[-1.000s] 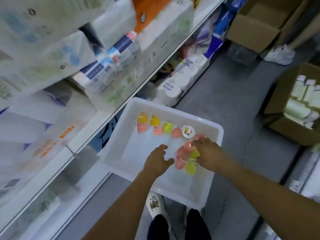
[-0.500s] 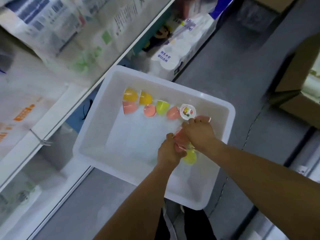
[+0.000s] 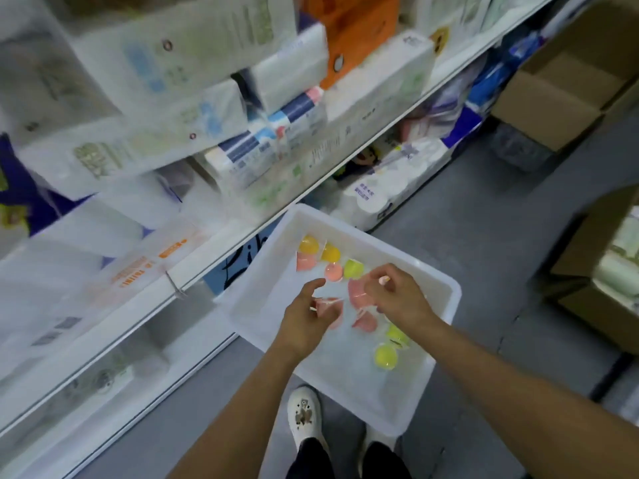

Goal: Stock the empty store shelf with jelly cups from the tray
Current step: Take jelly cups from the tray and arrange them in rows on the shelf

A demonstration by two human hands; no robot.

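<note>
A white plastic tray [image 3: 446, 295] sits on the floor against the shelving. Several jelly cups lie in it: orange ones [image 3: 308, 244] and a green one [image 3: 353, 268] at the far side, yellow-green ones [image 3: 385, 356] nearer me. My left hand [image 3: 304, 326] hovers over the tray's middle and holds a pink jelly cup [image 3: 330, 307] in curled fingers. My right hand [image 3: 401, 300] is just right of it, fingers curled on another pink cup [image 3: 358, 292]. The low white shelf [image 3: 114, 371] at lower left looks mostly bare, though it is blurred.
The upper shelves [image 3: 345, 160] are packed with tissue and paper packs that overhang the tray. Open cardboard boxes [image 3: 560, 91] stand on the grey floor at right. My white shoe [image 3: 304, 414] is just below the tray's near edge.
Both hands have come up off the tray bottom with pink cups and moved slightly apart. The camera has tilted up, so more of the shelves shows.
</note>
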